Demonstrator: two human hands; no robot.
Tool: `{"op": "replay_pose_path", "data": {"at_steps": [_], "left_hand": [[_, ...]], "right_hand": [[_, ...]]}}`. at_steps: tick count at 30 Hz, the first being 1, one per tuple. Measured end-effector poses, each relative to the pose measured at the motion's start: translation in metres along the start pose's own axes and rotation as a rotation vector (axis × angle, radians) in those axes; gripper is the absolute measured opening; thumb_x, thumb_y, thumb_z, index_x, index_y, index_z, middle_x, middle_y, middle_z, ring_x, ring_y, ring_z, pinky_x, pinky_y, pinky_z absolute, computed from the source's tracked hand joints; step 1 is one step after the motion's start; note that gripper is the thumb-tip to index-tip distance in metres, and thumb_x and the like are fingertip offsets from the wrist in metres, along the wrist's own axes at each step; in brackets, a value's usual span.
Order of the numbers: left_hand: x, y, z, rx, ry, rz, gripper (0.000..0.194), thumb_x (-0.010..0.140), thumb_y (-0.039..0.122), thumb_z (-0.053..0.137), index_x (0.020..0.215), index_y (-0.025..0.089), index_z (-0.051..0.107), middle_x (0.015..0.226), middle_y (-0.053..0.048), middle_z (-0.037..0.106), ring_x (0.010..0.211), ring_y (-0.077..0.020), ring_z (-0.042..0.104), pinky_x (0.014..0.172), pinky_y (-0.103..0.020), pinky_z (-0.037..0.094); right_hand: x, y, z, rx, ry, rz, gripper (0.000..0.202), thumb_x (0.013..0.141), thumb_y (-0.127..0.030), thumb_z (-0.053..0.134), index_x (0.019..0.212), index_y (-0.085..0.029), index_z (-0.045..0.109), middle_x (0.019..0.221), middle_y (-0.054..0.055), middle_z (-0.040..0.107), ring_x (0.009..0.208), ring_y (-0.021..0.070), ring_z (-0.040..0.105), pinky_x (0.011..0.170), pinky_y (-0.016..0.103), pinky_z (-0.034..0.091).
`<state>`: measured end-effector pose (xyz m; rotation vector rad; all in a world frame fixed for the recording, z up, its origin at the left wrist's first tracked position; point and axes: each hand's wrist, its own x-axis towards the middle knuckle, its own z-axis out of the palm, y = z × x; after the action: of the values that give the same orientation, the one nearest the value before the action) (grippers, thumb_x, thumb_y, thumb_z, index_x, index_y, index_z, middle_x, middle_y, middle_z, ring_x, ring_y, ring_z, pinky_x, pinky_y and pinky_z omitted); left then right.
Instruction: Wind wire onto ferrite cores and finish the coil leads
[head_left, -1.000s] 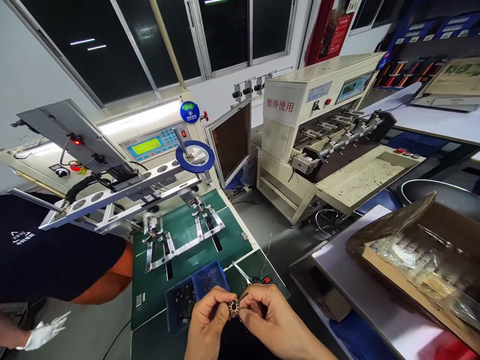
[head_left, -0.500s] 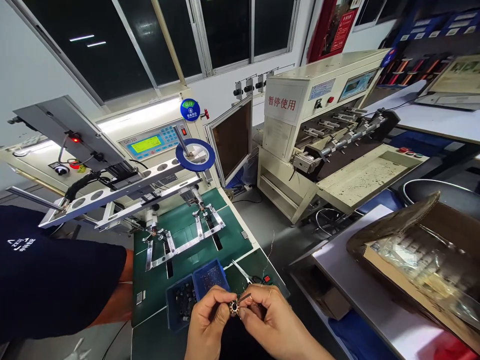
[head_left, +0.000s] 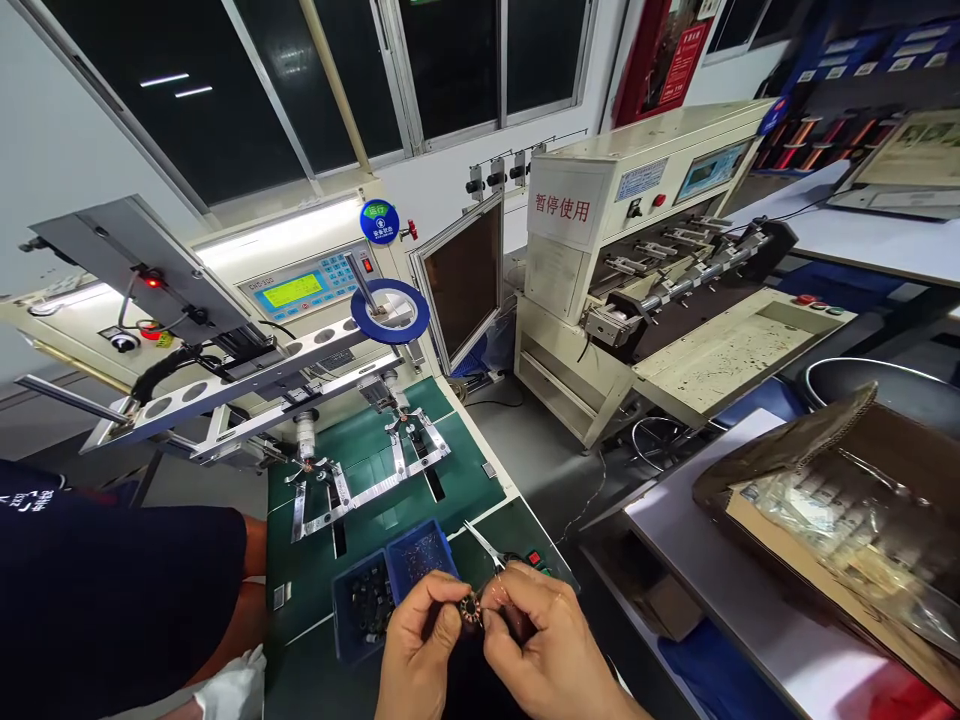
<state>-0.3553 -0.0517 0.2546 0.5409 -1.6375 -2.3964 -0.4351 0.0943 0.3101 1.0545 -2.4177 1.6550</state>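
A small round wire-wound core (head_left: 470, 607) is pinched between the thumb and index finger of my left hand (head_left: 421, 640). My right hand (head_left: 536, 635) is closed at the core's right side, its thumb and index finger pinching a thin copper wire that runs from the core. Just above my hands lie scissors (head_left: 486, 545) with metal blades. Left of them, one blue bin (head_left: 420, 552) holds wire scraps and another blue bin (head_left: 346, 625) holds several small dark parts.
A winding machine with metal arms (head_left: 364, 495) stands over the green bench (head_left: 300, 590). A person in a dark shirt (head_left: 127, 590) with a white glove (head_left: 236, 685) is at left. An open cardboard box (head_left: 750, 520) sits on the right table.
My right hand has shifted slightly, and the dark thin piece between its fingers no longer shows. The other person has moved, and a white-gloved hand now shows at the lower left.
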Motion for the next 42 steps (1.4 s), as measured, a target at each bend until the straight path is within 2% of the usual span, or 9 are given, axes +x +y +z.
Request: {"op": "replay_pose_path", "data": {"at_steps": [5, 9, 13, 18, 23, 28, 33, 37, 42], "left_hand": [[0.003, 0.010, 0.008, -0.321, 0.024, -0.255, 0.017, 0.072, 0.035, 0.083, 0.084, 0.025, 0.078, 0.075, -0.001, 0.068, 0.062, -0.0090, 0.058, 0.063, -0.021, 0.046], [0.002, 0.012, 0.009, -0.292, 0.020, -0.202, 0.017, 0.073, 0.035, 0.082, 0.083, 0.023, 0.077, 0.073, -0.002, 0.068, 0.063, -0.0093, 0.058, 0.064, -0.020, 0.047], [0.000, 0.006, 0.005, -0.140, -0.015, -0.046, 0.014, 0.080, 0.036, 0.075, 0.086, 0.024, 0.077, 0.074, -0.001, 0.066, 0.066, -0.0101, 0.056, 0.066, -0.020, 0.047], [-0.002, 0.003, 0.000, -0.002, -0.070, 0.057, 0.015, 0.084, 0.035, 0.070, 0.094, 0.025, 0.075, 0.086, -0.002, 0.067, 0.076, -0.0138, 0.058, 0.071, -0.021, 0.048], [-0.002, 0.000, 0.000, 0.008, -0.163, 0.024, 0.020, 0.079, 0.036, 0.076, 0.095, 0.024, 0.076, 0.082, -0.002, 0.066, 0.074, -0.0147, 0.058, 0.071, -0.023, 0.046], [-0.002, -0.002, 0.011, -0.195, -0.132, -0.171, 0.028, 0.072, 0.045, 0.080, 0.088, 0.022, 0.076, 0.072, -0.001, 0.062, 0.060, -0.0109, 0.052, 0.058, -0.022, 0.040], [-0.003, 0.003, 0.024, -0.043, -0.017, -0.013, 0.035, 0.072, 0.053, 0.077, 0.081, 0.019, 0.076, 0.068, -0.001, 0.062, 0.058, -0.0107, 0.050, 0.056, -0.022, 0.040], [0.001, 0.005, 0.030, -0.079, 0.171, -0.102, 0.045, 0.065, 0.060, 0.079, 0.078, 0.017, 0.074, 0.065, -0.002, 0.064, 0.051, -0.0088, 0.048, 0.049, -0.021, 0.037], [0.001, 0.007, 0.036, -0.340, 0.172, -0.189, 0.040, 0.067, 0.054, 0.081, 0.081, 0.017, 0.073, 0.066, -0.001, 0.064, 0.045, -0.0047, 0.045, 0.044, -0.018, 0.033]], "right_hand": [[0.002, 0.003, -0.003, 0.122, 0.032, 0.023, 0.018, 0.072, -0.011, 0.044, 0.058, -0.020, 0.050, 0.050, -0.008, 0.032, 0.046, 0.0073, 0.040, 0.052, 0.018, 0.038], [0.002, 0.004, -0.004, 0.082, -0.029, 0.074, 0.021, 0.080, -0.016, 0.049, 0.064, -0.018, 0.063, 0.050, -0.007, 0.038, 0.047, 0.0084, 0.042, 0.051, 0.020, 0.039], [0.001, 0.002, -0.002, 0.025, -0.079, 0.076, 0.018, 0.080, -0.018, 0.053, 0.075, -0.016, 0.071, 0.053, -0.005, 0.046, 0.047, 0.0094, 0.045, 0.047, 0.020, 0.036], [0.000, 0.000, 0.002, -0.035, -0.007, -0.004, 0.020, 0.078, -0.012, 0.048, 0.065, -0.016, 0.063, 0.050, -0.005, 0.043, 0.045, 0.0081, 0.044, 0.045, 0.019, 0.034], [0.000, 0.002, 0.007, 0.028, 0.038, -0.025, 0.017, 0.073, -0.011, 0.045, 0.059, -0.019, 0.050, 0.050, -0.006, 0.040, 0.045, 0.0074, 0.041, 0.045, 0.018, 0.033], [-0.002, 0.008, 0.014, 0.207, 0.093, 0.047, 0.016, 0.069, -0.012, 0.046, 0.056, -0.021, 0.042, 0.050, -0.007, 0.035, 0.046, 0.0081, 0.038, 0.045, 0.019, 0.032], [-0.008, 0.009, 0.016, 0.607, -0.022, 0.244, 0.020, 0.073, -0.026, 0.049, 0.057, -0.022, 0.038, 0.050, -0.007, 0.032, 0.045, 0.0085, 0.031, 0.044, 0.021, 0.028], [-0.015, 0.013, 0.011, 0.744, -0.062, 0.186, 0.037, 0.079, -0.045, 0.056, 0.056, -0.021, 0.042, 0.052, -0.005, 0.035, 0.048, 0.0094, 0.031, 0.045, 0.023, 0.025], [-0.010, 0.021, 0.004, 0.812, 0.085, 0.185, 0.043, 0.084, -0.052, 0.062, 0.059, -0.020, 0.047, 0.055, -0.005, 0.038, 0.050, 0.0098, 0.032, 0.047, 0.023, 0.028]]}}
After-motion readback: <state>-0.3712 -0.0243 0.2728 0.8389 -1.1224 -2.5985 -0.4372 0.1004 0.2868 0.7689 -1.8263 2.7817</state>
